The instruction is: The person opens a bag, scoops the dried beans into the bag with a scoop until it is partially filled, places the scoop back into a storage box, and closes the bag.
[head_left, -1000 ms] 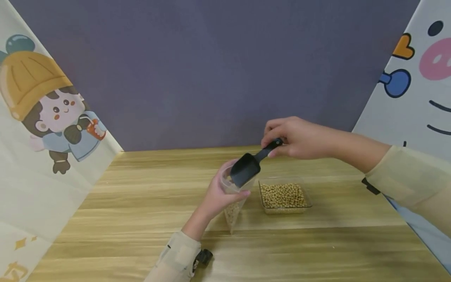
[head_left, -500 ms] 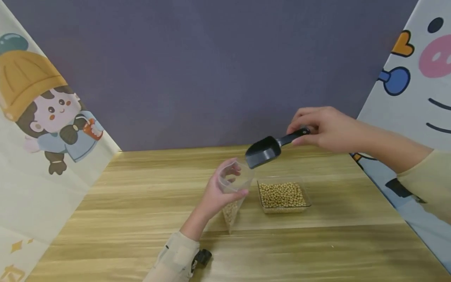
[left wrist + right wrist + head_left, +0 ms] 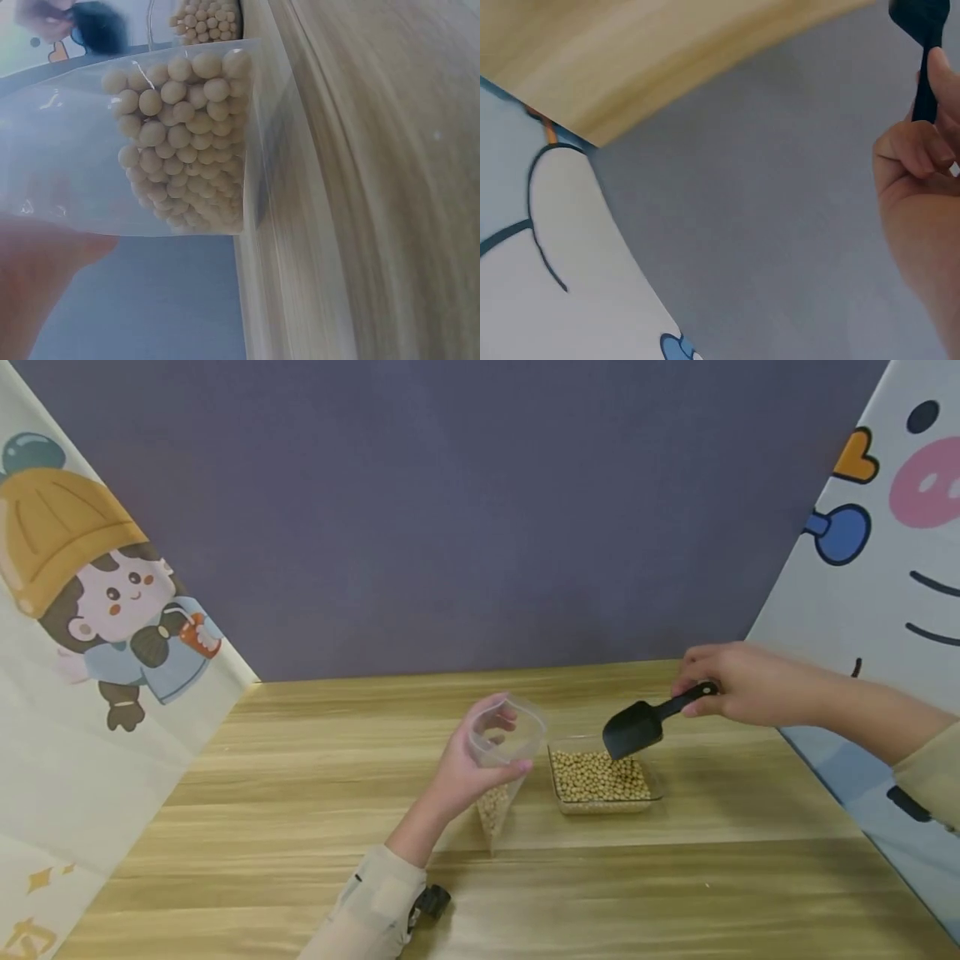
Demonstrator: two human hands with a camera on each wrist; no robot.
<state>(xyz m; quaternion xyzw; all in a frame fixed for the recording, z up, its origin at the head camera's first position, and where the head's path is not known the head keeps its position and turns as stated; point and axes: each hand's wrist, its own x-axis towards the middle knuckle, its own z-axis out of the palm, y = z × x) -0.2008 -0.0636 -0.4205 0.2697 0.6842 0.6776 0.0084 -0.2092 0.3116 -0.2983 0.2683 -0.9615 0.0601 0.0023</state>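
My left hand [image 3: 468, 768] grips a clear plastic bag [image 3: 517, 735] near its top, and the bag's mouth gapes upward. Soybeans [image 3: 187, 142] fill the lower part of the bag, as the left wrist view shows up close. My right hand [image 3: 738, 685] pinches the handle of a small black scoop [image 3: 633, 729]. The scoop's head is over the back right of a clear rectangular container [image 3: 652, 795] that holds more soybeans [image 3: 600, 777]. Whether anything lies in the scoop cannot be made out. In the right wrist view, thumb and fingers close round the scoop's handle [image 3: 925, 97].
Everything stands on a wood-grain table [image 3: 300, 793]. A grey-blue panel [image 3: 480, 518] rises behind it. Panels with cartoon prints stand at the left [image 3: 67, 710] and right [image 3: 832, 635].
My right hand has drawn the scoop away from the bag's mouth, rightward, then down over the container of soybeans. My left hand keeps the bag in nearly the same place.
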